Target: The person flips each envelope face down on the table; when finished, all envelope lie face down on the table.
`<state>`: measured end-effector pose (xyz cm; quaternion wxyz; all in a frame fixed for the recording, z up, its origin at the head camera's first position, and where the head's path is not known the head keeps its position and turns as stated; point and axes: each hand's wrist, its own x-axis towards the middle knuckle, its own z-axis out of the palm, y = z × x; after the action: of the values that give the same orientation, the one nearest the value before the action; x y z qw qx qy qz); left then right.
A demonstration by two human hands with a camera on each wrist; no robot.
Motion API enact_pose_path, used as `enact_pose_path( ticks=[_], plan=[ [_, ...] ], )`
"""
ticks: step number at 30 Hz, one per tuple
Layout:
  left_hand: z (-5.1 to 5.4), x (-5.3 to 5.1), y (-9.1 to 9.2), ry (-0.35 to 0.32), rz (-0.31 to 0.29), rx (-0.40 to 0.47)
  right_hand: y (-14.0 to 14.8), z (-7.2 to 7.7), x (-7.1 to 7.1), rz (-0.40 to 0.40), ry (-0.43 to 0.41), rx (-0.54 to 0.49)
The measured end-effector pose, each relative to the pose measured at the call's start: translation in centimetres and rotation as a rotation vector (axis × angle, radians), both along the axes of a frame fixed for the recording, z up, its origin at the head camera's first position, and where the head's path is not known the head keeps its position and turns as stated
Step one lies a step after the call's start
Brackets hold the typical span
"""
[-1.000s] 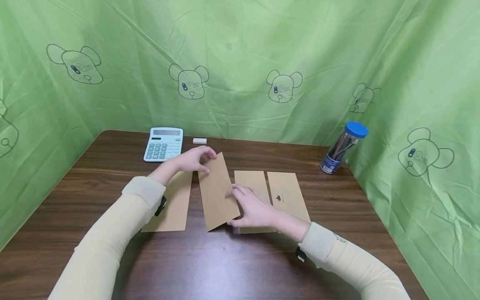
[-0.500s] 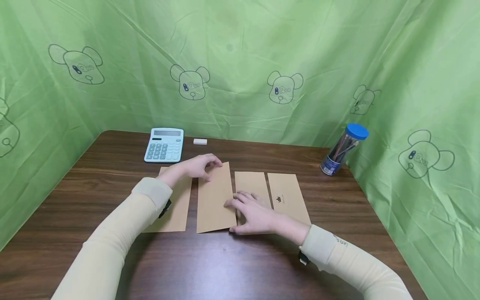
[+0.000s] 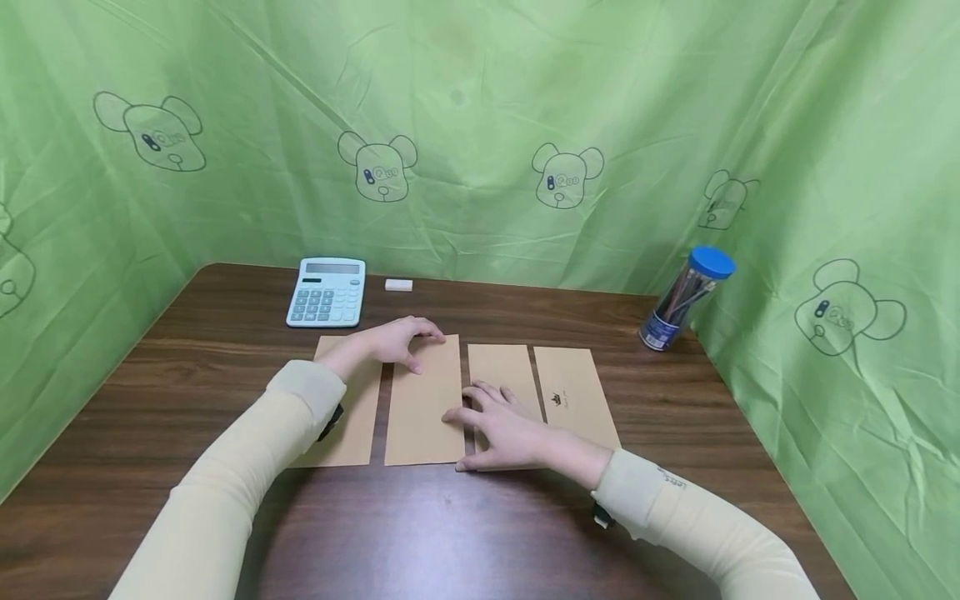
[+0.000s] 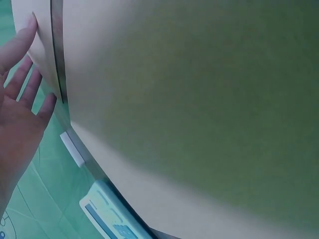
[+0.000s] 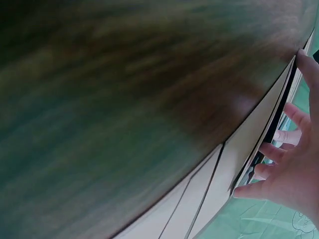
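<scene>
Several brown kraft-paper envelopes or folded cards lie in a row; I cannot tell which kind. The second from the left [image 3: 420, 417] lies flat between my hands. At its top edge rests my left hand [image 3: 392, 340], its fingers loosely bent and the thumb on the paper. My right hand [image 3: 510, 433] spreads its fingers over the right edge and lower right corner, partly covering the third brown paper piece [image 3: 498, 364]. The leftmost piece [image 3: 360, 412] is partly under my left forearm. On the rightmost piece [image 3: 577, 375] a small black crown is printed.
A light blue calculator [image 3: 327, 292] lies at the back left, with a white eraser-like block [image 3: 398, 285] beside it. At the back right stands a clear tube with a blue lid [image 3: 678, 300], holding slim dark sticks. Green curtain [image 3: 465, 167] encloses the wooden table [image 3: 450, 533].
The second paper piece has gone from tilted and lifted to flat, squared up between its neighbours. Both hands have eased down with it, and their fingers have loosened.
</scene>
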<state>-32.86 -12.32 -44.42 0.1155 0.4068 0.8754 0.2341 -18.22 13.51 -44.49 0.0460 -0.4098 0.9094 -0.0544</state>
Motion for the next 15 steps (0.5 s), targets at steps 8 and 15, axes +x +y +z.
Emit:
enact_pose_path(
  ticks=[8, 15],
  plan=[
    [0.14, 0.61, -0.08, -0.003, 0.008, -0.054, 0.05, 0.15, -0.02, 0.042, 0.017, 0.018],
    [0.60, 1.06, 0.11, 0.026, 0.060, -0.067, 0.60, 0.59, -0.09, 0.074, 0.019, -0.002]
  ],
)
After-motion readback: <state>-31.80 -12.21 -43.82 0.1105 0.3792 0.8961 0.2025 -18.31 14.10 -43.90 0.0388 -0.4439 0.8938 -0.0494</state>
